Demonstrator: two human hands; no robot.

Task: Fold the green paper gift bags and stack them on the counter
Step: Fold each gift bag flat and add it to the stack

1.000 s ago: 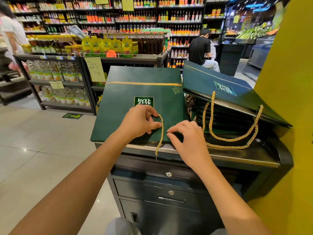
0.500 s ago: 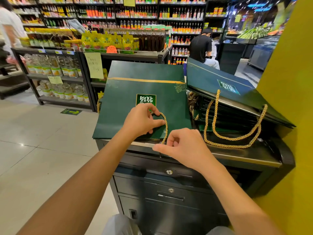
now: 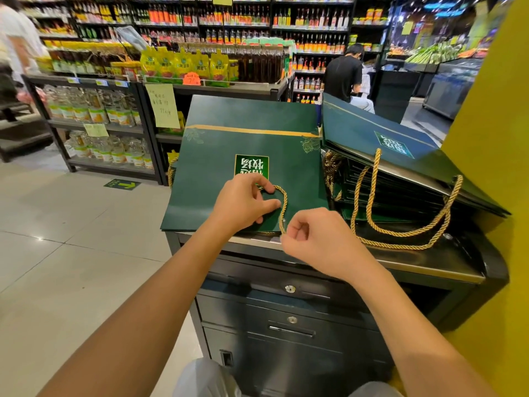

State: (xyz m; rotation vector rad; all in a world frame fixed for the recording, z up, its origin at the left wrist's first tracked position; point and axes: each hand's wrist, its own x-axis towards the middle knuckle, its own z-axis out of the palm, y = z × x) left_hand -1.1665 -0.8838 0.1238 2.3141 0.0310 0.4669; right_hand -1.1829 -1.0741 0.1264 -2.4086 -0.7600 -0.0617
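1. Right hand (image 3: 317, 242) has pulled back off the paper toward the near edge of the counter (image 3: 415, 272). It's curled up now, pinching the low end of the gold rope handle (image 3: 284, 202) at its fingertips.
2. Left hand (image 3: 243, 204) is on the flat green gift bag (image 3: 229, 144), with the forefinger hooked over the top of the rope loop and the thumb flat on the paper.
3. That bag lies flat on the left part of the counter. It's just beside the tilted pile of bags (image 3: 400, 150) on the right.
4. My read is the fold's basically done and this is just fiddling the handle so it lies flat. Stacking comes next, I'd guess.
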